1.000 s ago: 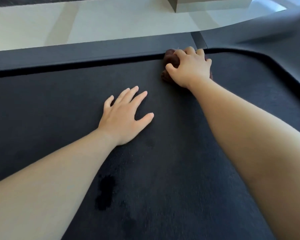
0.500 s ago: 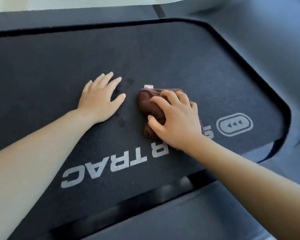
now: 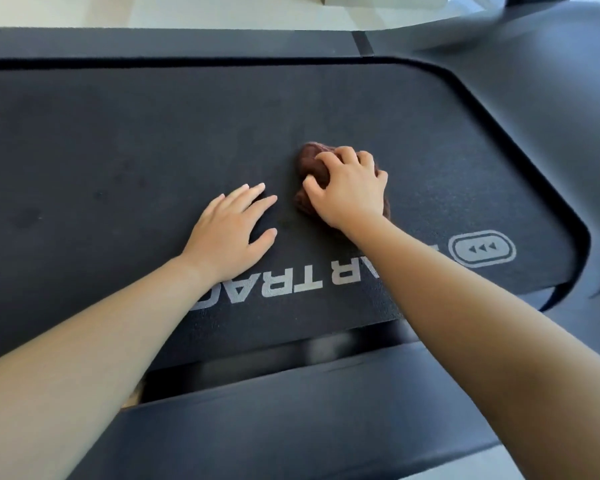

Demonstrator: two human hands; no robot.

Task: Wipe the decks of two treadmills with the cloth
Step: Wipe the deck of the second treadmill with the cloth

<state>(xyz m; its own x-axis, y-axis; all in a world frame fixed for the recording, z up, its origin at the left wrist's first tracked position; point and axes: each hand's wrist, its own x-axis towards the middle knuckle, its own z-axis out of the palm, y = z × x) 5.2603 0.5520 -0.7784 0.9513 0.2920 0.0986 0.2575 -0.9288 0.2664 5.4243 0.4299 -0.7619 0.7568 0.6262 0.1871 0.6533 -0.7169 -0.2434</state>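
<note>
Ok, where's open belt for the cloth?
Open: the belt left of the left hand, the strip between cloth and far rail, and right of the right hand above the arrow badge. Crowded: the gap between left hand and cloth.

The crumpled brown cloth (image 3: 309,162) lies on the dark textured treadmill deck (image 3: 118,150), under the right hand (image 3: 349,192). The left hand (image 3: 231,230) lies flat on the deck, just left of the cloth. The white printed lettering (image 3: 291,282) is nearer to the person, and the white oval arrow mark (image 3: 482,250) is right of it.

Head camera looks steeply down, close over the treadmill deck (image 3: 118,140).
</note>
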